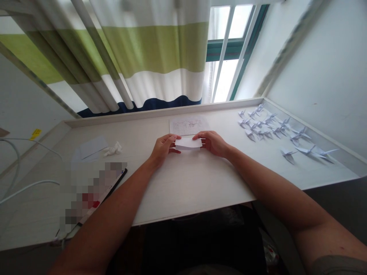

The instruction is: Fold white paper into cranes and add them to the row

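Between my two hands, a little above the white table [183, 183], is a small folded sheet of white paper [188, 144]. My left hand [164, 148] grips its left edge, thumb on top and fingers beneath. At the right edge my right hand [213, 143] pinches it the same way, fingertips partly hidden behind the paper. Just beyond the hands lies a flat sheet with printed lines and handwriting [186, 125].
Several folded white paper cranes [269, 124] stand at the table's right. To the left are loose white sheets [93, 147], a crumpled tissue [113, 149], a blurred-out tablet-like device [97, 194] and white cables [28, 189]. A raised rim [143, 113] runs along the back.
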`<state>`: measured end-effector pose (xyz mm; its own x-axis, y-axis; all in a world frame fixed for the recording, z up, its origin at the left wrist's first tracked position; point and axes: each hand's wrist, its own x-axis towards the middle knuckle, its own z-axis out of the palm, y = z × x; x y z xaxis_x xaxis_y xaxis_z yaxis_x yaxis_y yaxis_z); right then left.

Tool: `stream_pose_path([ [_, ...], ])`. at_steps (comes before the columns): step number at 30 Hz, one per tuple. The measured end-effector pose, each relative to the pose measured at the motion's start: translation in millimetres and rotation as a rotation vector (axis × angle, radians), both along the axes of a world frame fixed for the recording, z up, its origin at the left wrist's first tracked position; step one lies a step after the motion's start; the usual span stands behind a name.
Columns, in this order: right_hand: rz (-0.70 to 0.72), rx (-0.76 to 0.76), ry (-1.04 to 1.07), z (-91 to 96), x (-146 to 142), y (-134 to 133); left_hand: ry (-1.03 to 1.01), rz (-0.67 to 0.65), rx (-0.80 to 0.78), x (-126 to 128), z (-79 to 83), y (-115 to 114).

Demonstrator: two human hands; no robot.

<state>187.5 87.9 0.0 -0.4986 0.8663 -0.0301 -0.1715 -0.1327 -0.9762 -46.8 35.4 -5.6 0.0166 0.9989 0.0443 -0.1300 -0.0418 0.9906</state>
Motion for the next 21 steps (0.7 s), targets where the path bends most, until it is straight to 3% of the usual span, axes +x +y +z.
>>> stream_pose_path([
  [9,-0.013,0.229,-0.123,-5.4,-0.7,-2.9,0.100,-0.007,0.099,2.3,-8.9,1.4],
  [17,0.027,0.284,-0.246,-5.6,7.5,2.7,0.130,0.002,0.121,5.1,-1.1,-4.1],
  [21,0.145,0.265,-0.252,0.5,7.9,-0.6,0.116,-0.035,0.119,7.4,-0.7,-6.0],
])
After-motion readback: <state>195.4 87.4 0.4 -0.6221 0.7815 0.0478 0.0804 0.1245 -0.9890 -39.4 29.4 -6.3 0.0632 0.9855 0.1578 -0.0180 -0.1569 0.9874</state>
